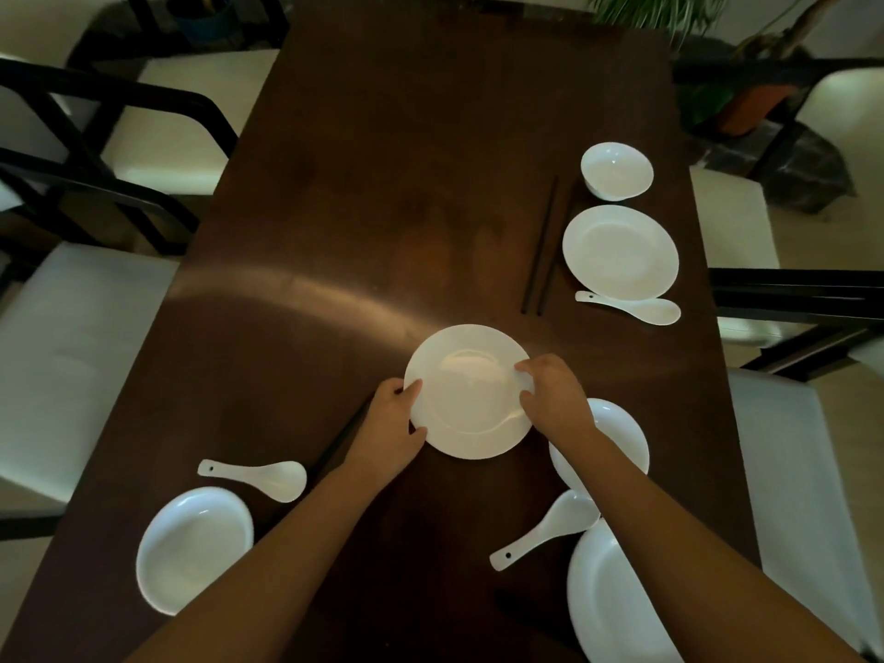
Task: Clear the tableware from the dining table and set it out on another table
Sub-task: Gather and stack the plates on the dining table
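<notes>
Grip: both hands hold one white plate (466,392) by opposite rims, the left hand (390,430) with its thumb hooked over the left edge, the right hand (555,397) with fingers curled onto the right edge.
Plate position: near the middle of the dark counter (382,184); whether it is lifted or resting on the wood cannot be told from this angle.
Progress: early, by my judgement; most of the tableware sits on the dining counter, and no second table is in view.
Left setting: a bowl (193,547) near the left edge with a spoon (256,476) just beyond it, and a dark stick (335,447) beside the left wrist, probably chopsticks.
Right near setting: a bowl (617,437) partly under the right forearm, a spoon (545,528) touching it, and a large plate (617,605) cut off by the bottom edge.
Far right setting: a small bowl (617,170), a plate (620,252), a spoon (631,307) along its near rim, and a pair of chopsticks (543,246) to its left.
Left to do: all three settings, plus the held plate.
Hard to make out: the light is dim; the forearms hide the near counter, so any chopsticks for the right near setting cannot be seen.
</notes>
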